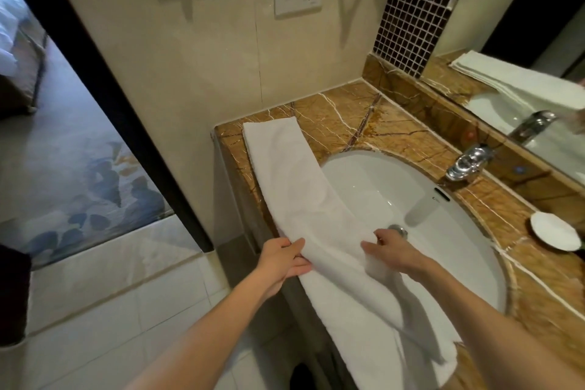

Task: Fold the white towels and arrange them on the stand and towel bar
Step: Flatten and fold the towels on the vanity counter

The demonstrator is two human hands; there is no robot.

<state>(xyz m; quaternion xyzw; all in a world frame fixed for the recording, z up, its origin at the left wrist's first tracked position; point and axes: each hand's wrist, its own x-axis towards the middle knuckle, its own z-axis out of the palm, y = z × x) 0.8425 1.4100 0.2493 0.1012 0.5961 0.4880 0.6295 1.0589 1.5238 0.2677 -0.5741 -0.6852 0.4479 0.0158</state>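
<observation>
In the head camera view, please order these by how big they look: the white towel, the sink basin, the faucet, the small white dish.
1. white towel and sink basin: too alike to rank, the towel covers part of the basin
2. small white dish
3. faucet, only slightly smaller

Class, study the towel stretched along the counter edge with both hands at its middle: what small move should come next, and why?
Probably lift the middle and carry it toward the far end to halve the white towel: it lies in a long strip, and the left hand and right hand pinch its opposite edges.

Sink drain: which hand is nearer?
Right. The right hand grips the white towel just beside the drain; the left hand holds the towel's opposite edge, outside the basin.
</observation>
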